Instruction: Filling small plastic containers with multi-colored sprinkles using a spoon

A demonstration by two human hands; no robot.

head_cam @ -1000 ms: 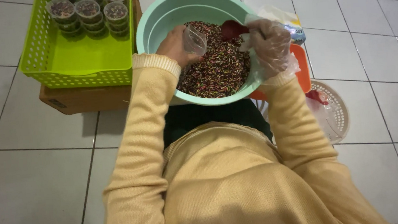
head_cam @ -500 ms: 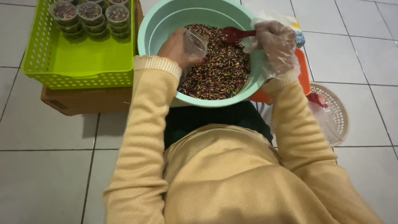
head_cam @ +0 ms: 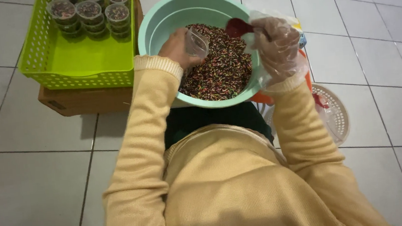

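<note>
L hand clamps clear cup, tilted over sprinkles in bowl. R gloved hand grips red scoop nr cup. Risk: you miss narrow mouth, sprinkles spill.

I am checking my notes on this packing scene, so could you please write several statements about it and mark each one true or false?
1. The left hand holds a small clear cup over the teal basin. True.
2. The right hand is bare. False: it wears a clear plastic glove.
3. The right hand holds a red spoon above the coloured sprinkles. True.
4. The green basket stands to the right of the basin. False: it stands to the left, on a brown box.
5. The filled cups in the basket sit at its far end. True.
6. The basin is empty. False: it holds sprinkles.
</note>
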